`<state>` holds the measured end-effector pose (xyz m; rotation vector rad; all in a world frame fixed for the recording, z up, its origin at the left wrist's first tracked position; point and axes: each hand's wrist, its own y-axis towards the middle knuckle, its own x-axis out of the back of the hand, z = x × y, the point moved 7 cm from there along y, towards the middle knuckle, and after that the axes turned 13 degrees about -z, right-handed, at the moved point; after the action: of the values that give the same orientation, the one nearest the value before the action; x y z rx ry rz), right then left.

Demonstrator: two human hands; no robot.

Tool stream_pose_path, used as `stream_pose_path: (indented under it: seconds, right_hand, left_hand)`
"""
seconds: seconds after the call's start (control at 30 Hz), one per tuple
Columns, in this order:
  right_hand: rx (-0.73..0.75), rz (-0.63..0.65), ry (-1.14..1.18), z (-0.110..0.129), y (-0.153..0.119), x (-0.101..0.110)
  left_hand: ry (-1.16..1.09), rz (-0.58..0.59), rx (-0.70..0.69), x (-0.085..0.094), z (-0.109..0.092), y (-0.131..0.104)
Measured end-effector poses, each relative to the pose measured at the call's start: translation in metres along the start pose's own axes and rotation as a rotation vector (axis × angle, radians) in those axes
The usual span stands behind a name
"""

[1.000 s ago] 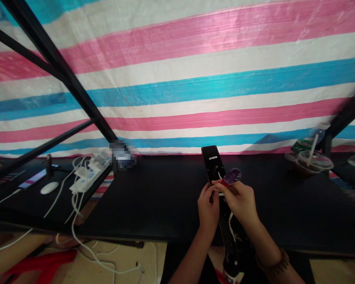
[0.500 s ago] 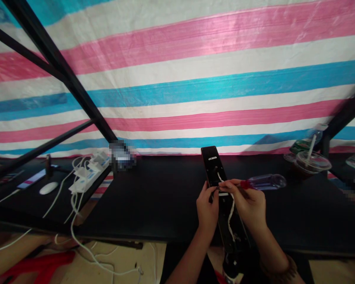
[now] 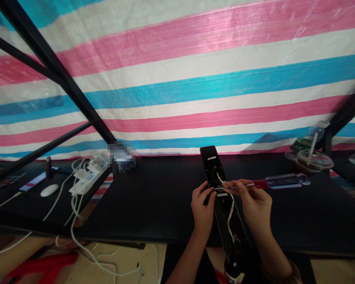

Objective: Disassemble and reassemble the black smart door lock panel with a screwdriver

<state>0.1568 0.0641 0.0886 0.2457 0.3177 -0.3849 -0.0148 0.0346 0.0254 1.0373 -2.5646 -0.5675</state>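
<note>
A long black device (image 3: 210, 159) lies lengthwise on the black table, its near end reaching past the front edge. A white cable (image 3: 231, 215) runs along its surface. My right hand (image 3: 256, 205) is closed around the metal shaft of a screwdriver (image 3: 284, 181), whose clear handle with a red collar points right. The shaft lies nearly level across the device. At the device's left edge, my left hand (image 3: 203, 203) has thumb and forefinger near the screwdriver's tip; whether they pinch a small part is too small to tell.
On the left stand a white power strip (image 3: 84, 182) with tangled cables, a white mouse (image 3: 49, 190) and a phone (image 3: 37, 179). A lidded plastic cup (image 3: 312, 161) with a straw is at the right. Another person's arm (image 3: 14, 252) shows lower left.
The screwdriver has shifted right, with more of its shaft showing left of the red collar. My right hand has moved slightly right, and my left hand slightly left.
</note>
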Motion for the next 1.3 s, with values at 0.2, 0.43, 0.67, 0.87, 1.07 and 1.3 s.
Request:
stream_pose_path:
  seconds: [0.2, 0.43, 0.67, 0.87, 1.07, 1.3]
  right_hand:
    - [-0.034, 0.008, 0.032, -0.007, -0.003, 0.002]
    - [0.026, -0.119, 0.158, -0.016, 0.025, 0.045]
    - [-0.079, -0.359, 0.11, -0.064, 0.044, 0.122]
    - [-0.178, -0.381, 0.106, -0.094, 0.041, 0.153]
    - [-0.194, -0.294, 0.027, -0.093, 0.041, 0.143]
    - [-0.194, -0.285, -0.049, -0.095, 0.039, 0.145]
  left_hand:
    - [0.039, -0.005, -0.078, 0.005, 0.004, 0.003]
    - [0.449, 0.096, -0.116, 0.04, 0.049, 0.029]
    - [0.662, 0.162, -0.173, 0.059, 0.054, 0.041]
    - [0.754, 0.204, -0.227, 0.055, 0.049, 0.037]
    - [0.787, 0.209, -0.25, 0.054, 0.053, 0.034]
    - [0.779, 0.194, -0.234, 0.055, 0.052, 0.032]
